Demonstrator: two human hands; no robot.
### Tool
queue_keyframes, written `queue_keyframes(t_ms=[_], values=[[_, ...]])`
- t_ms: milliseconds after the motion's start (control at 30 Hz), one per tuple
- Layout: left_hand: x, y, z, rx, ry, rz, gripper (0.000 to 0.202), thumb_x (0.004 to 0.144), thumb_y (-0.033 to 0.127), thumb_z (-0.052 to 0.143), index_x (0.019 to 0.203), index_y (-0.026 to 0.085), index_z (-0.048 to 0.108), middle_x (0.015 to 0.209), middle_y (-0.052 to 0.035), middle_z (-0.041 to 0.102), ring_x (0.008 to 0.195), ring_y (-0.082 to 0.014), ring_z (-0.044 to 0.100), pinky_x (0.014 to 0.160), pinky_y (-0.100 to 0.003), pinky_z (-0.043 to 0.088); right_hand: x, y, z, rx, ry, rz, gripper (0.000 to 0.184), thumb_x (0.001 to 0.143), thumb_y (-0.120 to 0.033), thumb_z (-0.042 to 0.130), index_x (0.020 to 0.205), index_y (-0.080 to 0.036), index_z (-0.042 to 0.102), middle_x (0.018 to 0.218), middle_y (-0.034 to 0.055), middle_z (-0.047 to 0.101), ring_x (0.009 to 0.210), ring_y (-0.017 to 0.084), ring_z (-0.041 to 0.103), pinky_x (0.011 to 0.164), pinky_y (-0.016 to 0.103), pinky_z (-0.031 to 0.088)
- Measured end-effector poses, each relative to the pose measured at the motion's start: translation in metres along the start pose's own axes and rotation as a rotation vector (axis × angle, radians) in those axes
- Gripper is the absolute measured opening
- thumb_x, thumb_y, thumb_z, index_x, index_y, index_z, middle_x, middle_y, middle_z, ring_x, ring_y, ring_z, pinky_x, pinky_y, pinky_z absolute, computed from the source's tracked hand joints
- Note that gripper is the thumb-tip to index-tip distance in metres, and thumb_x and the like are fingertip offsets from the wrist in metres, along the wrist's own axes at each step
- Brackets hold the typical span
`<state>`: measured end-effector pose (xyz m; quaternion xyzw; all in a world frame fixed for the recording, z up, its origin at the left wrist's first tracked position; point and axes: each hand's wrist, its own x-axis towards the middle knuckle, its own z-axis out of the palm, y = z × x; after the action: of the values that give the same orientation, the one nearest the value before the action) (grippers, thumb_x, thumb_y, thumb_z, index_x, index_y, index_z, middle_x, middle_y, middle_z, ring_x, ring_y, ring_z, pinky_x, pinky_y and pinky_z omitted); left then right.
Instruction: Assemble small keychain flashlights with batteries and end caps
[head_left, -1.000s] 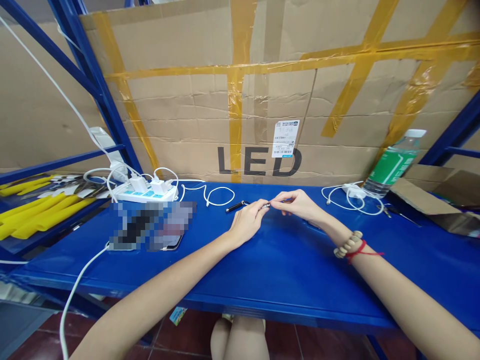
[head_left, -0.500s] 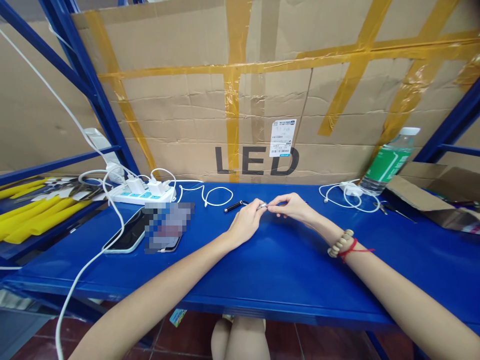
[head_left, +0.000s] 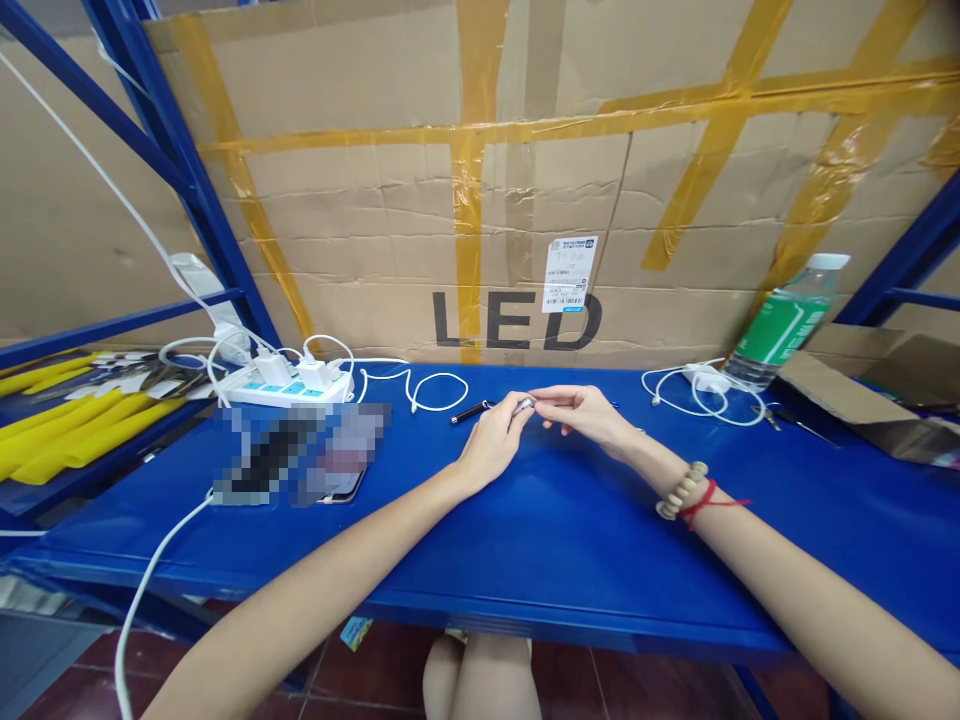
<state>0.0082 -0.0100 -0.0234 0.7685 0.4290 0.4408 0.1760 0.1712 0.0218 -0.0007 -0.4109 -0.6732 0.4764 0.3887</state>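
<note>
Near the back of the blue table, my left hand point(head_left: 491, 448) is closed around a small silver object point(head_left: 526, 403), whose end shows between thumb and forefinger. My right hand point(head_left: 586, 414) meets it from the right, its thumb and forefinger pinched at the object's end. The object is too small and too covered to tell its kind. Just left of my left hand lies a black pen-like stick point(head_left: 469, 412) with a strap or clip, partly hidden behind the fingers. Wooden beads point(head_left: 681, 490) and a red string circle my right wrist.
Two phones, partly blurred point(head_left: 349, 480), lie at left before a white power strip point(head_left: 289, 388) with chargers. At right are a white cable point(head_left: 705, 385), tweezers point(head_left: 806, 427), a green-labelled bottle point(head_left: 787, 325) and an open carton point(head_left: 847, 390). A large cardboard box point(head_left: 360, 230) stands behind.
My right forefinger has straightened and shifted up over the silver object's end, and the object now looks slightly more tilted. My left hand has stayed nearly in place.
</note>
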Motion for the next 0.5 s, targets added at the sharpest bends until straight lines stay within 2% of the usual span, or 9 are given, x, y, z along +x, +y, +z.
queue_keyframes(t_ms=[133, 500], values=[[0.000, -0.002, 0.000, -0.007, 0.020, -0.039, 0.024, 0.090, 0.028, 0.038, 0.112, 0.023, 0.042, 0.070, 0.0014, 0.056, 0.065, -0.0152, 0.056, 0.064, -0.025, 0.043, 0.000, -0.002, -0.001, -0.030, 0.088, -0.072, 0.046, 0.061, -0.042, 0.071, 0.098, -0.013, 0.067, 0.073, 0.0057, 0.067, 0.054, 0.009, 0.053, 0.041, 0.018, 0.038], [0.000, 0.003, -0.001, 0.075, -0.004, -0.063, 0.018, 0.089, 0.029, 0.039, 0.105, 0.024, 0.046, 0.077, 0.0002, 0.060, 0.073, -0.0163, 0.059, 0.066, -0.025, 0.043, -0.001, -0.010, -0.002, -0.063, 0.118, -0.083, 0.047, 0.059, -0.043, 0.071, 0.094, -0.012, 0.067, 0.068, 0.0049, 0.065, 0.049, 0.009, 0.051, 0.042, 0.021, 0.039]])
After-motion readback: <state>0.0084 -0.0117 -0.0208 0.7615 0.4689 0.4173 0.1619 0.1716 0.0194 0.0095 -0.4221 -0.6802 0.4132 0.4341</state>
